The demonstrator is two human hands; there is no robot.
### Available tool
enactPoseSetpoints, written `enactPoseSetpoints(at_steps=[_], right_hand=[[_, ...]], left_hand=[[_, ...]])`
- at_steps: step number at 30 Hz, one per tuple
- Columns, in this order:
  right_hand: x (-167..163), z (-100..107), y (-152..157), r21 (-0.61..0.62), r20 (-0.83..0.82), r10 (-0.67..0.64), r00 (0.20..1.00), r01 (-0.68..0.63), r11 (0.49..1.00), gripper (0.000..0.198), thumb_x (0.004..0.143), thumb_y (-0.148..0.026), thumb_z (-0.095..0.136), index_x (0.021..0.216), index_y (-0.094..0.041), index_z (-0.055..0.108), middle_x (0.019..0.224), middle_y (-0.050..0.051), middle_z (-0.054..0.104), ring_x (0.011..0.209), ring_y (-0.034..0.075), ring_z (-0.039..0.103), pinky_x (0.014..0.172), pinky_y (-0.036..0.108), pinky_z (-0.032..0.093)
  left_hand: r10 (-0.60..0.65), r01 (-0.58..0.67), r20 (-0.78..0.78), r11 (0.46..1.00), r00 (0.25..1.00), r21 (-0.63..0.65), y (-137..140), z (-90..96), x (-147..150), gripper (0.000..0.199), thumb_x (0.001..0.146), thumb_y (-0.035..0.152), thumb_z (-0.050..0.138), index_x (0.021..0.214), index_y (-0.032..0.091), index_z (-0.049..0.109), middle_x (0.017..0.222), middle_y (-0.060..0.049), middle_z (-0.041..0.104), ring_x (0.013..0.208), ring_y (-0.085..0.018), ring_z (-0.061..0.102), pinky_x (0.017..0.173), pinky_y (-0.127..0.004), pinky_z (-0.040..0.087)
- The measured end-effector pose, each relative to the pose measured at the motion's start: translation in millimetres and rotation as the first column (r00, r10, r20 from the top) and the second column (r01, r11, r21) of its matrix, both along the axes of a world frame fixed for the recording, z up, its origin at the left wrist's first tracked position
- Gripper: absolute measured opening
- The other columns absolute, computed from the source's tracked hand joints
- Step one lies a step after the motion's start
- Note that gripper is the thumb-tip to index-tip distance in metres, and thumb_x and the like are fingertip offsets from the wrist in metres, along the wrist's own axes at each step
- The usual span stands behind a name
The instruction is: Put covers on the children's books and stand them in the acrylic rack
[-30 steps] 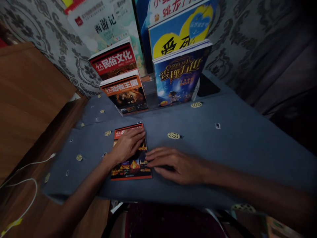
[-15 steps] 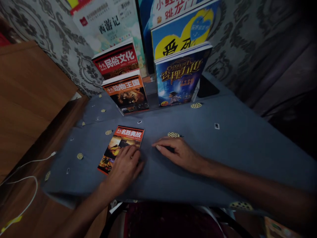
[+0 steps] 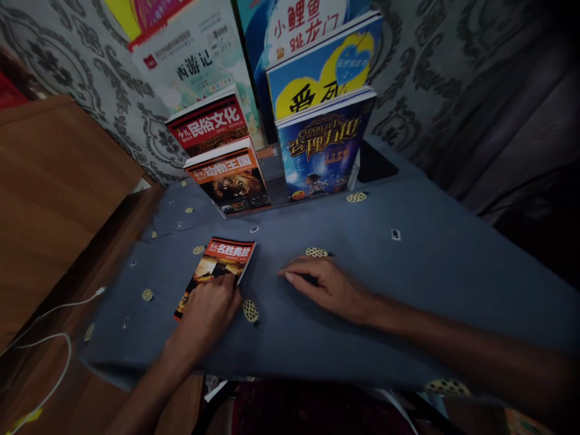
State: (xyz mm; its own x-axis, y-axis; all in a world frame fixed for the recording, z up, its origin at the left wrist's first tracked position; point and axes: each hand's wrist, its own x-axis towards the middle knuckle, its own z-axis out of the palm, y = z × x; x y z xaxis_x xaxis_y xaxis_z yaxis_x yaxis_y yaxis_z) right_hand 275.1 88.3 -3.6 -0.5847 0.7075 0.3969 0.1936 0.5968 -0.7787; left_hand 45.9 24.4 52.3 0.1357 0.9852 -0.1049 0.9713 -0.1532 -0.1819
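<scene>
A thin red-and-black book [image 3: 229,249] with a Chinese title lies near the left front of the cloth-covered table. My left hand [image 3: 212,302] is closed over its lower right part, fingers bent at the right edge, where the white page sides show slightly raised. The thumb is mostly hidden. To the right, my right hand [image 3: 333,287] rests on the cloth, empty, its fingers loosely curved with a gap between thumb and forefinger. It lies apart from the book, just below a printed pineapple.
Behind stand upright books in a rack: an orange lion-cover book [image 3: 235,181], a red book [image 3: 212,127], a dark blue book [image 3: 321,151] and a yellow-and-blue book [image 3: 294,78]. A black flat object [image 3: 376,162] lies at right. A white cable [image 3: 67,356] hangs at left.
My left hand has slid left and down to the book's right edge, its fingers now bent more. The book's right side looks lifted a little. My right hand keeps its place.
</scene>
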Motion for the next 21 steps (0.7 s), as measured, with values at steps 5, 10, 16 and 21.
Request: enactPoseSetpoints(at_steps=[5, 10, 16, 21], right_hand=[[-1, -4, 1, -0.01, -0.01, -0.008, 1.0, 0.008, 1.0, 0.026, 0.097, -0.025, 0.05, 0.091, -0.018, 0.074, 0.084, 0.005, 0.075, 0.076, 0.018, 0.068, 0.072, 0.03, 0.052], [0, -2, 1, -0.03, 0.024, -0.001, 1.0, 0.002, 1.0, 0.026, 0.097, -0.025, 0.05, 0.093, -0.017, 0.074, 0.087, 0.006, 0.076, 0.078, 0.018, 0.069, 0.074, 0.031, 0.053], [1, -3, 0, -0.016, 0.044, 0.018, 0.999, -0.017, 1.0, 0.028, 0.098, -0.024, 0.048, 0.094, -0.018, 0.075, 0.089, 0.006, 0.076, 0.081, 0.018, 0.069, 0.077, 0.032, 0.054], [-8, -4, -6, 0.036, 0.12, 0.093, 0.988, -0.098, 0.995, 0.027, 0.099, -0.022, 0.048, 0.108, -0.019, 0.073, 0.105, 0.009, 0.075, 0.1, 0.022, 0.068, 0.093, 0.043, 0.053]], left_hand=[[0.019, -0.003, 0.263, 0.998, 0.965, -0.059, 5, 19.3, -16, 0.024, 0.097, 0.019, 0.044, 0.095, 0.019, 0.068, 0.091, -0.007, 0.077, 0.08, -0.022, 0.073, 0.068, -0.029, 0.047], [0.023, -0.003, 0.339, 0.998, 0.941, -0.06, 4, 20.4, -17, 0.028, 0.098, 0.022, 0.044, 0.092, 0.02, 0.071, 0.09, -0.006, 0.077, 0.079, -0.02, 0.072, 0.067, -0.027, 0.046], [0.127, -0.124, 0.206, 0.992, 0.97, -0.026, 3, 8.1, -21, 0.026, 0.098, 0.03, 0.048, 0.111, 0.024, 0.07, 0.104, -0.007, 0.077, 0.092, -0.025, 0.073, 0.074, -0.03, 0.048], [0.319, -0.322, 0.069, 0.946, 0.945, 0.036, 16, 3.4, -47, 0.042, 0.099, 0.042, 0.047, 0.134, 0.02, 0.056, 0.12, -0.014, 0.069, 0.111, -0.032, 0.066, 0.077, -0.034, 0.049]])
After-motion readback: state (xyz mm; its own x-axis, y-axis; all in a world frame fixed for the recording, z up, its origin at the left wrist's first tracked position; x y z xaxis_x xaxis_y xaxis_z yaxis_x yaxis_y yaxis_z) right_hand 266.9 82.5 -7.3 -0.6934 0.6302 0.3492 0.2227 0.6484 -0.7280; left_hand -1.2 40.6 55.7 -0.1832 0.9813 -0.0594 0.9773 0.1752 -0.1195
